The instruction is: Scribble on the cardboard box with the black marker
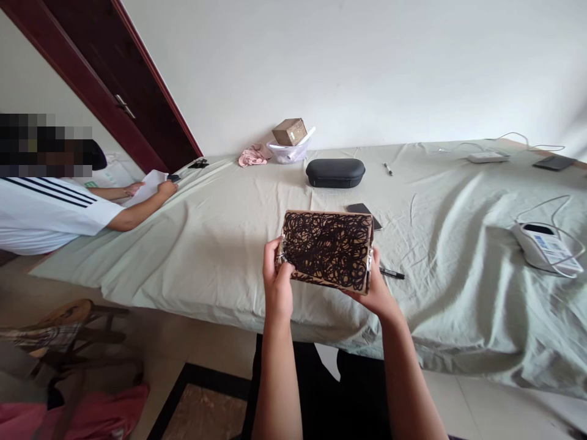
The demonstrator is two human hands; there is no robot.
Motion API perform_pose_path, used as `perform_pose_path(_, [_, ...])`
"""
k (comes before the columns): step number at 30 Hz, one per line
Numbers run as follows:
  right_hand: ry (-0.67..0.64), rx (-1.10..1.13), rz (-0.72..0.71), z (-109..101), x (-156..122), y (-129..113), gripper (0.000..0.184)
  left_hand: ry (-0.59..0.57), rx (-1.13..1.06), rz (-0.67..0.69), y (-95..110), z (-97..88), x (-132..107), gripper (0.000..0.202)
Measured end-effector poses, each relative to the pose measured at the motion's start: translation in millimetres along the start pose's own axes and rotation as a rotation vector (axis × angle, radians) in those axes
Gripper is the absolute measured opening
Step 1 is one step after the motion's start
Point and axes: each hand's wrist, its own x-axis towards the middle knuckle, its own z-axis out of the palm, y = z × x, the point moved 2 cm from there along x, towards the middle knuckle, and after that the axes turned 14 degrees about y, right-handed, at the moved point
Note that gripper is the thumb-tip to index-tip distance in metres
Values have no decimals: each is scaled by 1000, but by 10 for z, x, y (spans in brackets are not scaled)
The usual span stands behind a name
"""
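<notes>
A scribbled cardboard box [326, 249] is held up above the table's [220, 244] near edge, clamped between both hands. Its left end is gripped by the left hand [277, 282] and its right end by the right hand [376, 286]. A pen [392, 273] lies on the cloth just beside the right hand.

Left hand [277, 282], right hand [375, 287] raised, fingers curled, gripping.

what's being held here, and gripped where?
A flat brown cardboard box scribbled over with black marker, held above the cloth-covered table's edge. Left hand grips its left short end, right hand its right short end.
</notes>
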Motion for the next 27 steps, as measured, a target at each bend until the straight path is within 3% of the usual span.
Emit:
perform_pose_path(8, [-7,12,62,31,-21,140,125,57,-63,-65,-69,97,-13,40])
perform_pose_path(14, [-42,-2,132,-40,-3,36,124,106,4,-107,-164,83,25,30])
perform_pose_path(16, [-71,101,226,-69,-4,10,112,30,-21,-67,-228,59,41,39])
perform_pose_path(18, [-61,204,325,-88,-17,28,93,-142,-29,-61,-304,38,52,57])
perform_pose_path(21, [-9,303,446,-79,-56,119,77,-364,10,-173,-417,-18,65,74])
perform_pose_path(24, [-9,448,561,-51,-99,203,81,-489,54,-264,-479,-84,90,94])
perform_pose_path(27, [-82,539,649,-70,-118,224,89,-557,125,-263,-523,-123,124,111])
